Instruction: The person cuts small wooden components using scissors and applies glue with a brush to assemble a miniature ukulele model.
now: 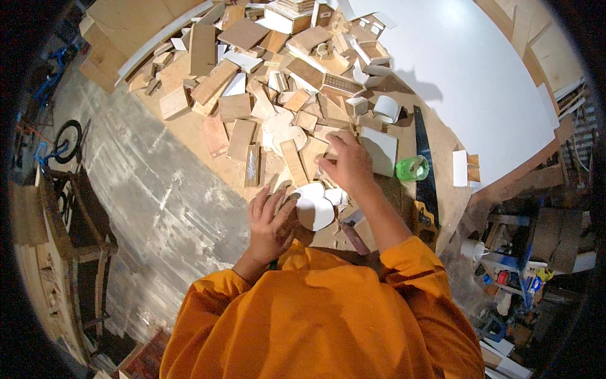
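Note:
My left hand, open with spread, slightly bent fingers, is beside a white cloud-shaped cutout on the cluttered board. My right hand is higher and to the right, thumb and bent fingers apart over a light square wooden piece; whether it touches it is unclear. Between the hands lies a narrow wooden block. A wavy plywood cutout sits just beyond. A white-faced panel and a green plastic bottle are right of my right hand.
Many wooden offcuts cover the board's far part. A handsaw lies along the right side, near a white cup. A large white sheet spans the upper right. A bicycle stands at left; a cluttered shelf is at lower right.

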Demonstrator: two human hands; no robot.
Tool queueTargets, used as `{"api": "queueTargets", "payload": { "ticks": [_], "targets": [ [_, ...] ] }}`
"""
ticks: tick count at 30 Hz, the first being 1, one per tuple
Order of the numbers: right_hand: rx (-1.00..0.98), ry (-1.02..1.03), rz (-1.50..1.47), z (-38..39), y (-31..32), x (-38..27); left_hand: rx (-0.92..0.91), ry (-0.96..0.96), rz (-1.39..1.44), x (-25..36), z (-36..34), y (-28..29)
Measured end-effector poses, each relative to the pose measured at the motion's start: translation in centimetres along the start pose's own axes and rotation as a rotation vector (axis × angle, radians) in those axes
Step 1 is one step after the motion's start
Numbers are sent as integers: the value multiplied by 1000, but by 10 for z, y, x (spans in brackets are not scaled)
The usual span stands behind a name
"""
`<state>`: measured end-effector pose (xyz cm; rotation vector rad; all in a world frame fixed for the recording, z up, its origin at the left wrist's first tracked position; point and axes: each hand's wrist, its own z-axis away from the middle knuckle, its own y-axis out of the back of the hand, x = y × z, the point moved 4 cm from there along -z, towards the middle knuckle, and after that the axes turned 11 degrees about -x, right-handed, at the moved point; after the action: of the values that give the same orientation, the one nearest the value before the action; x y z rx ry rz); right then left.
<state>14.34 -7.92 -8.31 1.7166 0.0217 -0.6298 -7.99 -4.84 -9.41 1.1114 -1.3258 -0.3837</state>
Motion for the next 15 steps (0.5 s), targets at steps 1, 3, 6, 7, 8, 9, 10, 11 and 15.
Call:
{"api": "queueTargets", "payload": {
  "ticks": [1, 3, 6, 7, 8, 9, 10, 11, 15],
  "targets": [
    [-2, -4, 80, -4, -3, -4, 3, -9, 0, 1, 0, 2],
    [-71, -56, 0, -7, -8, -6, 1, 12, -13, -1, 6, -1],
    [-70, -69, -72, -10, -13, -4, 10, 51, -3, -8, 16, -2],
    [-51, -63, -88, -10, -15, -1, 14, 65, 6, -10, 19, -2],
    [-64, -121, -159, -11, -17, 7, 33, 65, 7, -10, 21, -1],
    [-77, -181, -229, -12, -20, 17, 51, 64, 8, -11, 22, 0],
    [-89, -241, -298, -11, -21, 27, 69, 63, 8, -11, 22, 1],
    [21, -210, -321, -8, -17, 31, 70, 75, 2, -13, 24, 2],
    [222, -296, -775, 6, -9, 72, 96, 90, -15, -17, 24, 3]
  ]
}}
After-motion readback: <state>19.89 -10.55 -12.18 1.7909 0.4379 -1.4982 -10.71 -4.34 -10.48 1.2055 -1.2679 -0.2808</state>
